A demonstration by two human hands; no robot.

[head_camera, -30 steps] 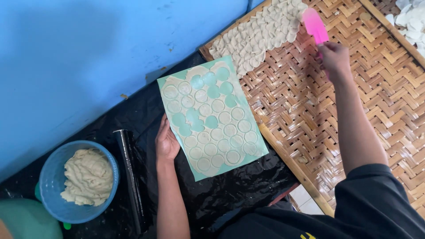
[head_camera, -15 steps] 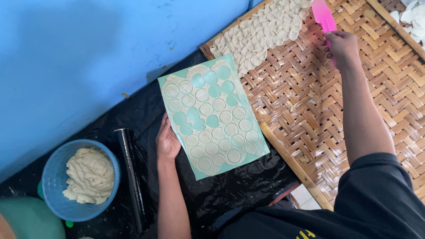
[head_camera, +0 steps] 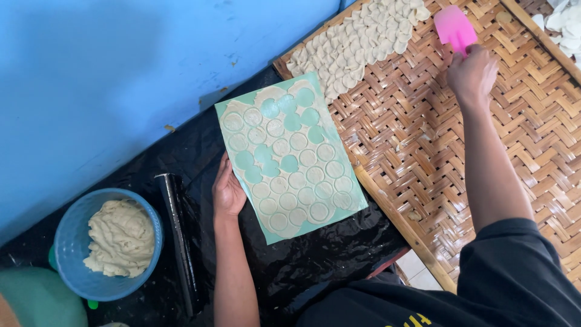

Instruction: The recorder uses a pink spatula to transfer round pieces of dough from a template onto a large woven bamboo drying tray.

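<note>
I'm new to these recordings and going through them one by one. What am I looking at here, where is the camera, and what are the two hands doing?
There is no machine: a person works with bare hands, and the single camera sits on their head, looking down. The left hand rests on the edge of a green mat covered with dough cut into circles, several already lifted out. The right hand holds a pink scraper over a woven bamboo tray, where dough rounds lie in overlapping rows. The mat lies on black plastic sheeting. To the left stand a blue bowl holding a lump of dough and a dark rolling pin.
</note>
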